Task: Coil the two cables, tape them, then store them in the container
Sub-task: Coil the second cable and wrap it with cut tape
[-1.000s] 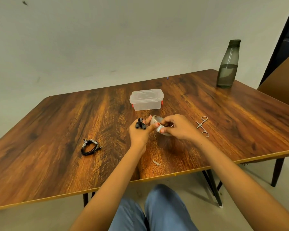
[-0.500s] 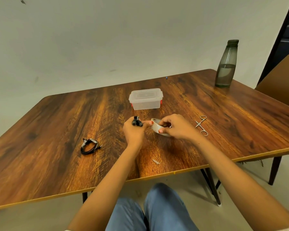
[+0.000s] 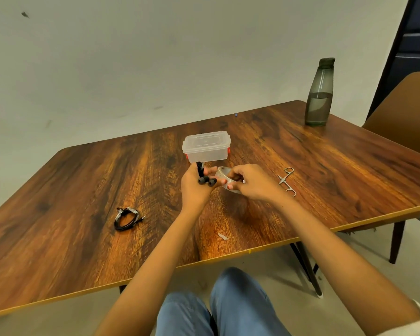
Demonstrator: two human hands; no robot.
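Cable (image 3: 204, 177) bunched in left hand (image 3: 194, 190), mostly hidden; right hand (image 3: 251, 181) grips tape roll (image 3: 224, 177).

A single head-worn wide-angle view looks forward and down from the near edge of the table (image 3: 325, 166) — the whole top fits in frame, its far edge against the wall (image 3: 155, 57). The wearer's knees show at the bottom edge — both forearms reach in from below, close to the lens
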